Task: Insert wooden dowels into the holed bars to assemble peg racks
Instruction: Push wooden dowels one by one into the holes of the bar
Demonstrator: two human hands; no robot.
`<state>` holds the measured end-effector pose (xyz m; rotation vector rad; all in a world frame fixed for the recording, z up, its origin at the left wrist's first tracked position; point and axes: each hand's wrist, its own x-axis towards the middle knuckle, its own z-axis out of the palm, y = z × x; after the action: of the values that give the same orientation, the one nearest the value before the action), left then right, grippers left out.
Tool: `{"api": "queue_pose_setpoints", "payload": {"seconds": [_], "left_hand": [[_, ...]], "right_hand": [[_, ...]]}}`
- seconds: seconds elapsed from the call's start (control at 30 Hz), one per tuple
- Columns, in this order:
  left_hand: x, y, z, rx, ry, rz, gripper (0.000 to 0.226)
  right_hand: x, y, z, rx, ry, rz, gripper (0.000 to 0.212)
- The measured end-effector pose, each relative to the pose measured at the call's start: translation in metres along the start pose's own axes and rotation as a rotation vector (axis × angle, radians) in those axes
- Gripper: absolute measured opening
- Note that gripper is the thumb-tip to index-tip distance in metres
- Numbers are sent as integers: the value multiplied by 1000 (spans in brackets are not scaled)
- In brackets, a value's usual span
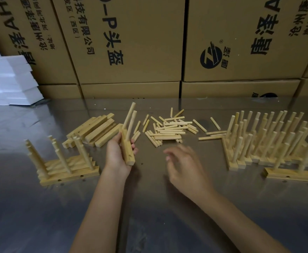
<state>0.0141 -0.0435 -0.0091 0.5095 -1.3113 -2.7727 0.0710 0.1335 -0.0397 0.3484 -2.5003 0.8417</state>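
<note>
My left hand (pixel 117 154) grips a holed wooden bar (pixel 128 152), held end toward me above the table. Two dowels (pixel 130 118) stand in its far end, and one empty hole shows near its close end. My right hand (pixel 184 165) hovers blurred over the table with fingers apart and nothing in it, just short of the pile of loose dowels (pixel 169 130). A stack of bare bars (pixel 96 131) lies beyond my left hand.
Assembled peg racks (pixel 65 167) lie at the left, and several more racks (pixel 273 143) stand at the right. Cardboard boxes (pixel 131 42) wall off the back of the shiny metal table (pixel 149 207). White foam blocks (pixel 9 79) are stacked at far left.
</note>
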Motion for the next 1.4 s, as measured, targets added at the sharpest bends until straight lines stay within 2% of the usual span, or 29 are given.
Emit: {"api": "queue_pose_setpoints", "payload": {"seconds": [0.17, 0.23, 0.33, 0.43, 0.67, 0.73, 0.83, 0.9, 1.07, 1.23, 1.33, 1.4], "left_hand": [[3, 8, -6, -128, 7, 25, 25], [3, 11, -7, -139, 18, 34, 27], [3, 15, -9, -151, 33, 31, 28], [3, 15, -8, -150, 31, 14, 28], [1, 13, -6, -94, 38, 0, 26], [1, 13, -7, -91, 45, 5, 27], [1, 13, -8, -74, 54, 11, 28], [0, 13, -10, -53, 65, 13, 29], [-2, 9, -9, 13, 60, 1, 27], [-9, -4, 5, 122, -74, -37, 27], [-15, -12, 16, 143, -124, -31, 27], [-18, -15, 21, 145, -137, -32, 27]], "right_hand": [[50, -33, 41, -14, -338, -89, 63], [70, -46, 56, -21, -455, -88, 64], [83, -53, 71, -112, -546, -64, 49], [74, -50, 72, -150, -462, -60, 31], [42, -31, 48, -274, -277, -203, 25], [39, -26, 42, -266, -240, -211, 33], [42, -21, 42, -205, -328, -169, 49], [43, -21, 46, -184, -338, -177, 35], [24, -20, 38, -173, -171, -174, 10], [8, -17, 2, 93, -41, 1, 17], [9, -19, -21, 249, 48, 44, 24], [9, -23, -32, 368, 53, 51, 23]]}}
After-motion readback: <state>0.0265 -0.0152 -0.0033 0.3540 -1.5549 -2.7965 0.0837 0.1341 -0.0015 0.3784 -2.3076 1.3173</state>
